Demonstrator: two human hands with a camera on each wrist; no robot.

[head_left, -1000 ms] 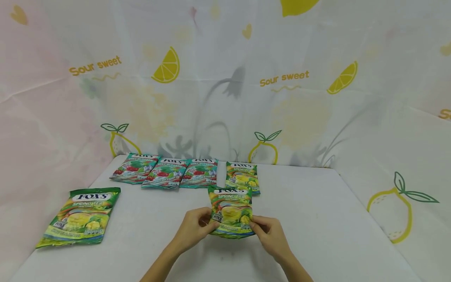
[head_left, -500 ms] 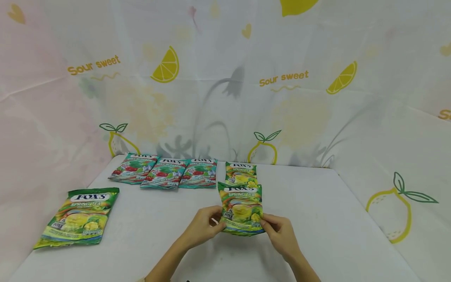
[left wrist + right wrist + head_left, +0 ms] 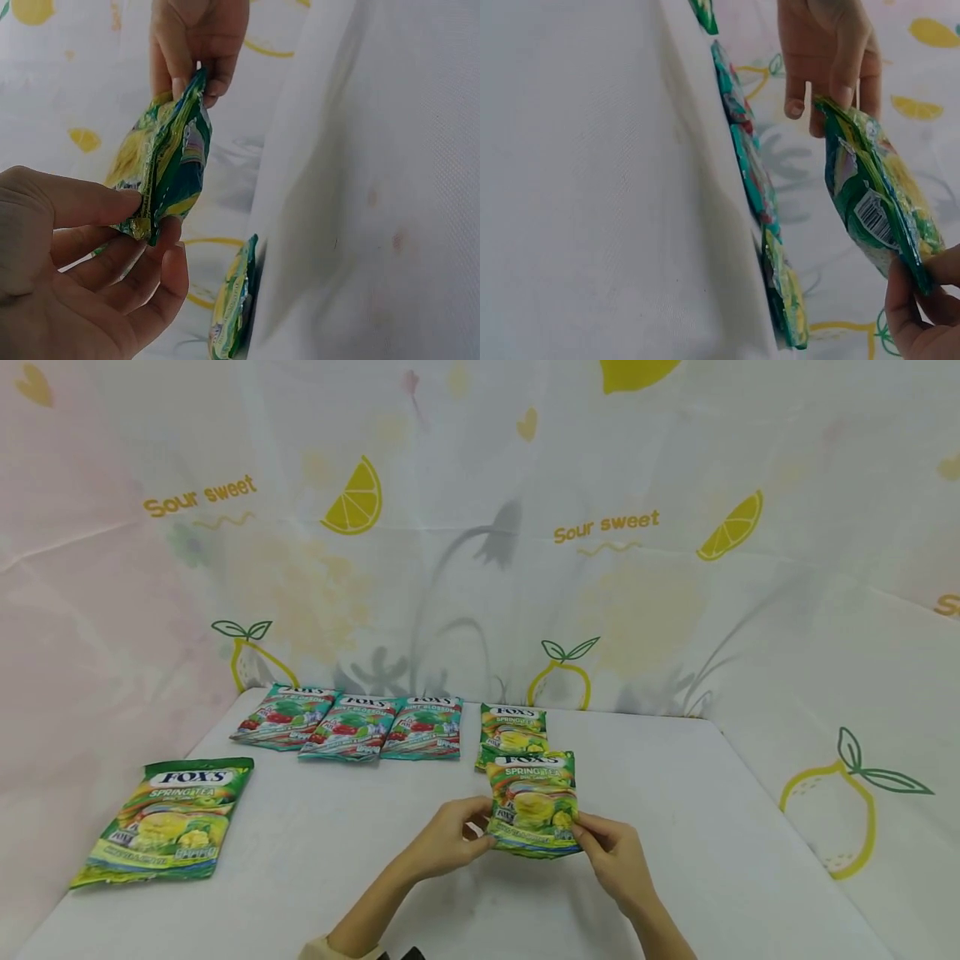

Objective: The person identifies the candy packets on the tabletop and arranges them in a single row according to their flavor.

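Observation:
Between my two hands hangs a green and yellow Fox's Spring Tea candy bag (image 3: 534,806), held off the white table with its printed front toward me. My left hand (image 3: 452,839) pinches its left edge near the bottom, thumb in front. On the opposite edge my right hand (image 3: 611,852) pinches the lower corner between thumb and fingers. The left wrist view shows the candy bag (image 3: 161,161) edge-on, its back seam and a side fold visible. A barcode shows on the back of the candy bag (image 3: 874,214) in the right wrist view.
Behind the held bag, partly covered by it, lies another Spring Tea bag (image 3: 513,727). Three teal Mint Blossom bags (image 3: 285,718) lie in a row at the back left. One more Spring Tea bag (image 3: 168,822) lies at the left edge of the table (image 3: 712,860). A lemon-print cloth (image 3: 450,577) hangs behind.
Both hands have moved to the right together with the candy bag between them. The bag now overlaps the lower part of the Spring Tea bag lying behind it. The other bags stay put.

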